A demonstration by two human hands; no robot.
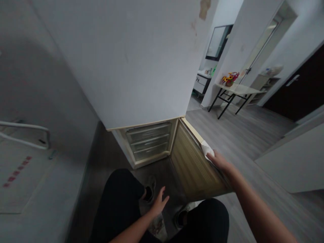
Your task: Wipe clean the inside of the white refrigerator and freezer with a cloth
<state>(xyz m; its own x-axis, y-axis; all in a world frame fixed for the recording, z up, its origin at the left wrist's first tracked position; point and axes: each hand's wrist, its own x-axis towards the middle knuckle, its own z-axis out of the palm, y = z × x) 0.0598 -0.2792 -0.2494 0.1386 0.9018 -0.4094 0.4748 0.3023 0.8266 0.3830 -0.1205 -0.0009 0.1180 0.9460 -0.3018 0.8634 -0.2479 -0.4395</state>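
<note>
My right hand (217, 160) presses a white cloth (207, 149) onto the top edge of the fridge's open lower door (194, 162), fingers closed over it. Whether it is fabric or paper is hard to tell. The door is swung out to the right, its yellowed ribbed inner side facing me. Behind it, the freezer compartment (149, 140) shows several stacked clear-fronted drawers. My left hand (160, 201) hangs between my knees, fingers apart, holding nothing. Below it, a pale bag-like thing with dark and reddish marks (158, 227) lies on the floor, partly hidden by my arm.
The tall white fridge upper door (141, 67) rises right in front of me. At left stands a grey wall or panel with a white bar handle (27, 126). Beyond, on the wood-look floor (227, 135), a folding table (238, 89) holds a flower pot (229, 81).
</note>
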